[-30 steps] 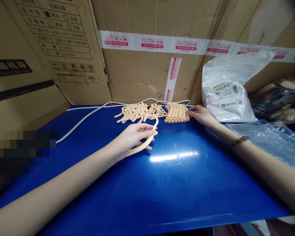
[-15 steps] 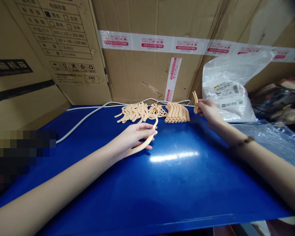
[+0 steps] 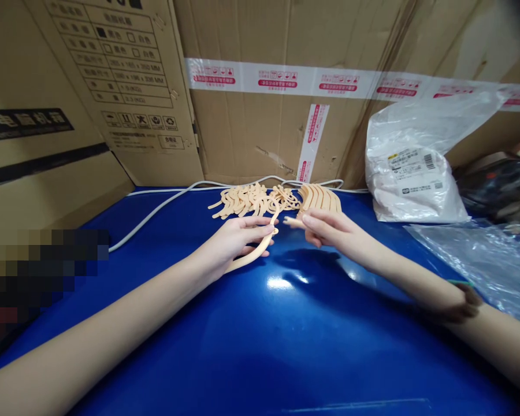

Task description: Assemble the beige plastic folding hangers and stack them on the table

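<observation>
The left hand (image 3: 238, 240) is closed around a long, bendy, peach-coloured plastic strip (image 3: 253, 254). The strip curves under the fingers and its top end pokes up past the fingertips, just in front of the loose pile. The hand hangs low over the shiny blue table top (image 3: 286, 335).

The right hand (image 3: 329, 231) is close beside the left one, with only a small gap between them. Its fingers pinch a small peach-coloured plastic piece (image 3: 292, 222). Only the tip of that piece shows, and it points toward the left hand.

Behind both hands, at the far edge of the table, lies a messy pile of thin peach-coloured plastic pieces (image 3: 247, 200). Right next to it, on the right, is a neat row of curved peach-coloured plastic pieces (image 3: 323, 198), packed side by side like a fan.

A white cable (image 3: 164, 207) runs along the back of the table, behind the piles. Big brown cardboard boxes (image 3: 260, 121) with red and white tape stand like a wall behind it. A white plastic bag with a label (image 3: 411, 179) sits at the right, and a clear crinkly plastic bag (image 3: 481, 260) lies flat in front of it.
</observation>
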